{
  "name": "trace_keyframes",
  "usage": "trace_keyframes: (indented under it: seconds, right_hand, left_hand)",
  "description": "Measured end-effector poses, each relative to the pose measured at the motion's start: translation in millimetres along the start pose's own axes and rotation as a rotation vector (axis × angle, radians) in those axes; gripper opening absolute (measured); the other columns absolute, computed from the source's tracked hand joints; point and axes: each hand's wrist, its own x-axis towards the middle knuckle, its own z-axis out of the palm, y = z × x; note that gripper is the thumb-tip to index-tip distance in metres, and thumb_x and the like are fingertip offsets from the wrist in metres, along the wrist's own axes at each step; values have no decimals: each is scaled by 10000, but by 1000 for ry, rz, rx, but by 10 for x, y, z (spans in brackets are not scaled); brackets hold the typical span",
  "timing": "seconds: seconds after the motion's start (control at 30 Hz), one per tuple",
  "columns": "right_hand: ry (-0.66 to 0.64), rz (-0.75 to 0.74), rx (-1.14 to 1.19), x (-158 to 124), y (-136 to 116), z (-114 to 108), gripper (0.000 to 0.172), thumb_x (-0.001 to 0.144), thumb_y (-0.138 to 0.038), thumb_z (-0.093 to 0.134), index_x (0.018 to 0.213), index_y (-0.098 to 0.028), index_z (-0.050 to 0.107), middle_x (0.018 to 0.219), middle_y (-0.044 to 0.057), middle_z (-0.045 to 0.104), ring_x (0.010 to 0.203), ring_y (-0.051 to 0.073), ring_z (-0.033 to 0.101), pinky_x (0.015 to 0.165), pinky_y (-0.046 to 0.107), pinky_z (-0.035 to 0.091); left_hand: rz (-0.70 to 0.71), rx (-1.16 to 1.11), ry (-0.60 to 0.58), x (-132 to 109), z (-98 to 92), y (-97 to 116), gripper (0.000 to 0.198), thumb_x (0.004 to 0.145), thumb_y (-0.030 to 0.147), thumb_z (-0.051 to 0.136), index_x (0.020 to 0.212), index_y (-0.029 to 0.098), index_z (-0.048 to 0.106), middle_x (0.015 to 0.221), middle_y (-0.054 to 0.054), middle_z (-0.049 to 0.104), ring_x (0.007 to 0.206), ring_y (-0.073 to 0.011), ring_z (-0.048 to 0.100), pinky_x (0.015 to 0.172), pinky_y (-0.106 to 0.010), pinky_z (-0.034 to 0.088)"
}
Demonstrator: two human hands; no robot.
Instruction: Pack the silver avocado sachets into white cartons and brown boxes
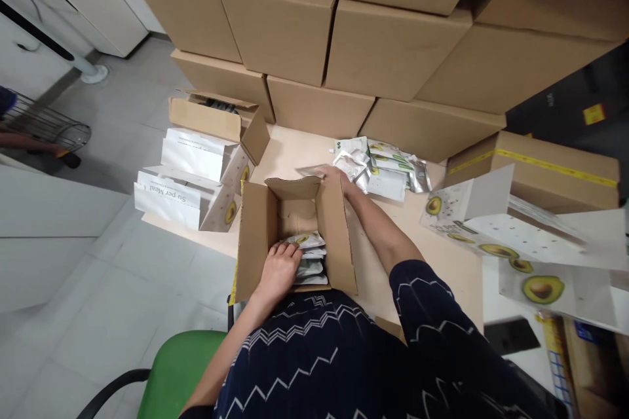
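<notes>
An open cardboard box (339,236) stands in front of me with its flaps spread. Several flat pouches (309,268) with avocado print are lined up in its near part. My left hand (281,267) reaches inside, its fingers curled together against the left edge of these pouches. Beyond the far flap is my right hand (335,178), closed on a silvery pouch (310,171) that pokes out to its left; the flap partly hides its fingers. Just right of that hand lies a loose pile of silver, white and green pouches (388,163).
Stacked cartons (322,101) wall off the table's (280,144) far side. White printed boxes (191,203) stand open at left, near a smaller brown carton (206,118). More avocado-print boxes (491,245) are at right, beside a phone (511,335). A green chair (181,366) is lower left.
</notes>
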Motion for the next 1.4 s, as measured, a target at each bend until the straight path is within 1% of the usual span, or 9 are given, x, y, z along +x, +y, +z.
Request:
trace_keyframes:
  seconds: [0.17, 0.3, 0.43, 0.53, 0.7, 0.87, 1.2, 1.33, 1.4]
  right_hand:
    - [490, 270, 805, -177, -107, -462, 256, 762, -360, 707, 916, -167, 639, 927, 34, 730, 975, 205, 665, 919, 343, 517]
    - [625, 62, 1243, -621, -461, -955, 348, 702, -492, 790, 877, -243, 620, 887, -8, 728, 1024, 170, 657, 998, 357, 511]
    - [699, -197, 1259, -1132, -953, -1242, 322, 637, -352, 847, 880, -268, 654, 930, -43, 721, 969, 152, 677, 1007, 350, 519]
    - [485, -249, 1091, -1344, -1263, -1097, 284, 650, -345, 839, 849, -238, 667, 885, -29, 714, 905, 177, 681, 890, 358, 553]
    - [-110, -183, 589, -1308, -1518, -437, 155, 677, -246, 738, 785, -153, 676, 714, -32, 643, 719, 134, 589, 665, 249, 453]
    - [-410, -98, 216, -1221, -1515, -74, 103, 718, -192, 605, 764, -135, 676, 683, -31, 616, 675, 106, 517, 608, 214, 347]
    - [-802, -206, -194, -1040, -1461, -149, 235, 824, -208, 573, 925, -117, 764, 845, 36, 736, 744, 139, 595, 655, 229, 379]
    - [-887, -241, -573, -1081, -1572, 4, 308, 885, -158, 522, 1049, -73, 769, 1035, 146, 757, 851, 196, 645, 693, 262, 391]
    - [-949, -301, -638, -1086, -1613, 87, 336, 936, -176, 482, 1093, -53, 752, 1119, 184, 737, 907, 212, 651, 725, 269, 402]
  left_hand:
    - [7, 30, 49, -9, -9, 15, 309, 951, 112, 466, 1173, 198, 663, 1254, -93, 672, 1153, -254, 599, 1012, -424, 455]
    - [5, 25, 54, -13, -35, 37, 314, 958, 125, 459, 1190, 202, 655, 1223, -93, 678, 1139, -258, 603, 982, -416, 461]
    - [-5, 30, 33, -25, -42, 66, 335, 976, 143, 430, 1230, 211, 637, 1220, -90, 678, 1158, -259, 592, 993, -412, 450]
    - [4, 25, 34, -31, -26, 79, 351, 972, 131, 423, 1250, 210, 624, 1272, -92, 661, 1179, -256, 581, 1003, -411, 442]
    - [8, 26, 45, -27, 9, 84, 332, 972, 138, 415, 1216, 197, 632, 1272, -98, 661, 1144, -262, 594, 971, -412, 451]
    - [1, 16, 54, -24, 22, 89, 299, 960, 124, 428, 1152, 187, 649, 1214, -111, 676, 1092, -255, 608, 926, -395, 454]
    - [-24, -7, 35, -26, 26, 97, 310, 955, 114, 430, 1166, 187, 645, 1225, -124, 664, 1103, -257, 600, 907, -397, 464]
    - [-21, 0, 18, -31, -1, 102, 299, 954, 116, 433, 1153, 175, 648, 1205, -119, 666, 1082, -256, 601, 904, -393, 470]
    - [-25, 3, 16, -32, -15, 105, 295, 956, 116, 429, 1142, 167, 653, 1190, -124, 667, 1073, -260, 602, 902, -399, 474]
